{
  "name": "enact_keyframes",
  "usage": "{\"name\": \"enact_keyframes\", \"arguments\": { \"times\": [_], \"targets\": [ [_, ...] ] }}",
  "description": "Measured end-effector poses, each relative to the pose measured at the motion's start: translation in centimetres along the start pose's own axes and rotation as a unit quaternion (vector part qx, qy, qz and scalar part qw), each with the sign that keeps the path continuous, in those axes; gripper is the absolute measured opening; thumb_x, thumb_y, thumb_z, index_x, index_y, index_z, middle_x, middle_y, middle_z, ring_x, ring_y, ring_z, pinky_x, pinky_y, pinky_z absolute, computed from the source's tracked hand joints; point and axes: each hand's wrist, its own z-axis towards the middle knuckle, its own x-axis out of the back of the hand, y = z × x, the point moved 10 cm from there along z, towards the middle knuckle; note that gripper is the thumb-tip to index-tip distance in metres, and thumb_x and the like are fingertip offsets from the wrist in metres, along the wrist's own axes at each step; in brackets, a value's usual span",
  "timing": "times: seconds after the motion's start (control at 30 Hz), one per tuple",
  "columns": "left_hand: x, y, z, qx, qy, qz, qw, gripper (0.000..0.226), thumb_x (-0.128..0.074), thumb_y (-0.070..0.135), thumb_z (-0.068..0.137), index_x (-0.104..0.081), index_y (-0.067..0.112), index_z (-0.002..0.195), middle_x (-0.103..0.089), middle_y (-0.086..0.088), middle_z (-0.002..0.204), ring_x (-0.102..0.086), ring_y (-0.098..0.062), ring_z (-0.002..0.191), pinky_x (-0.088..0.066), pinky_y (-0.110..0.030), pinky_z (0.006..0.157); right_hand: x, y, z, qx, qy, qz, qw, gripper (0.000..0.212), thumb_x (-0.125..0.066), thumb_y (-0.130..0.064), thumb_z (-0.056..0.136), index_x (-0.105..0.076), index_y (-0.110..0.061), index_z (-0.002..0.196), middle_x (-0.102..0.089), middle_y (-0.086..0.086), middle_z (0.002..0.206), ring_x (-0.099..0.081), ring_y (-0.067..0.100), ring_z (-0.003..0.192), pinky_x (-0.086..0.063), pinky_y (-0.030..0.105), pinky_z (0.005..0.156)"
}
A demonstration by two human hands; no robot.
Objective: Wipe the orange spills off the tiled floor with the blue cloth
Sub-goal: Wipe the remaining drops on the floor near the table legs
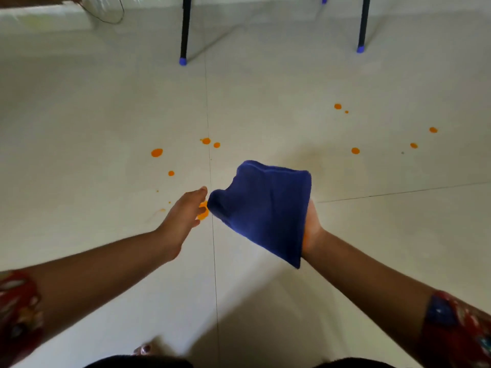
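Spills of orange, the orange spills [156, 152], dot the tiled floor [106, 102] in two groups. One group is on the left, near a thin line between tiles [210, 166]. The other group [355, 150] is far off to the right. I see the blue cloth [265, 205] up in the air, not on the floor. It lies over my right hand [312, 227] and one corner hangs down by the wrist. The cloth hides those fingers, so I cannot tell if they curl around it or just carry it. My left hand [183, 221] is loose and holds nothing, with its fingers stretched out. Its thumb tip is just beside the left corner of the cloth. A big orange spot [204, 211] peeks out from behind the left fingers. Bare floor lies between the two groups of spots and all around them. Two black legs [185, 27] with blue caps [182, 61] stand at the far edge, well apart from the spots. My toes [143, 349] show at the near edge. A red sleeve [18, 309] with a pattern covers each upper arm.
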Motion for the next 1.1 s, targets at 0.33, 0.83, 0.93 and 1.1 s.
{"name": "enact_keyframes", "arguments": {
  "times": [0.33, 0.83, 0.93, 1.1],
  "targets": [
    [-4.0, 1.9, 0.9, 0.012, -0.110, -0.153, 0.982, 0.029, -0.045, 0.047, 0.097, -0.059, 0.032, 0.117, -0.063, 0.012, 0.116, -0.059, -0.006, 0.106, -0.048, -0.022, 0.084, -4.5, -0.7, 0.9, -0.100, 0.001, 0.010, 0.995, 0.042, -0.038, -0.032, 0.096, -0.073, -0.009, 0.097, -0.070, 0.011, 0.099, -0.069, 0.022, 0.084, -0.055, 0.031, 0.079],
    [-2.6, 2.0, 3.4, 0.100, -0.144, -0.246, 0.953, 0.031, -0.054, 0.044, 0.095, -0.066, 0.021, 0.112, -0.072, -0.001, 0.109, -0.066, -0.018, 0.102, -0.050, -0.033, 0.084, -4.8, -4.1, 5.5, 0.106, 0.130, -0.350, 0.922, 0.022, -0.061, -0.026, 0.094, -0.063, -0.029, 0.116, -0.068, -0.004, 0.109, -0.064, 0.018, 0.105, -0.052, 0.033, 0.087],
    [-1.4, 0.8, 4.6, 0.112, -0.104, -0.240, 0.959, 0.026, -0.056, 0.041, 0.094, -0.066, 0.021, 0.108, -0.073, -0.001, 0.103, -0.067, -0.019, 0.098, -0.051, -0.033, 0.077, -3.9, 1.0, 8.0, -0.005, 0.079, -0.252, 0.965, 0.049, -0.065, -0.049, 0.087, -0.052, -0.032, 0.131, -0.065, -0.004, 0.121, -0.062, 0.016, 0.113, -0.048, 0.039, 0.100],
    [-0.4, 0.0, 6.4, 0.082, -0.085, -0.172, 0.978, 0.026, -0.049, 0.034, 0.099, -0.058, 0.027, 0.122, -0.067, 0.004, 0.116, -0.061, -0.011, 0.103, -0.049, -0.029, 0.084, -5.6, 6.3, 9.4, -0.089, -0.079, -0.128, 0.985, 0.040, -0.049, -0.037, 0.098, -0.056, -0.016, 0.131, -0.066, 0.007, 0.126, -0.061, 0.023, 0.118, -0.049, 0.038, 0.101]
  ]
}}
